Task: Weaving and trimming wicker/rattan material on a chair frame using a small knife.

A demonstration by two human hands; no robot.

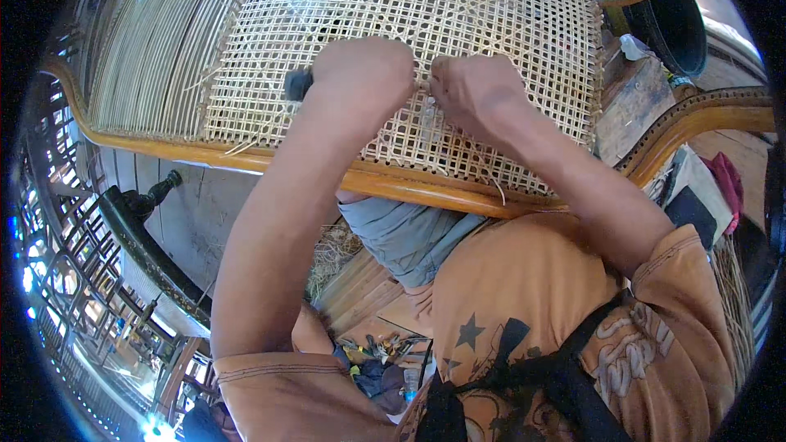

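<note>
A woven cane panel [524, 24] with open square holes stretches in front of me, set in a curved, varnished wooden frame [393, 182]. Over its middle, my left hand [364, 65] is closed in a fist, and the end of a dark handle [299, 84] sticks out on its left side; the rest of that tool is hidden. Close by on the right, my right hand [479, 86] is closed with its knuckles up against the weave. Whatever its fingers pinch is out of sight. Loose cane ends [241, 147] poke out along the near edge.
Left of the weave, parallel cane strands [151, 65] run without cross strands. A curved wooden arm [696, 123] rises at the right, near a dark bucket [670, 29]. Below on the left stands a dark wooden furniture part [151, 250]. Assorted items [381, 368] lie on the floor.
</note>
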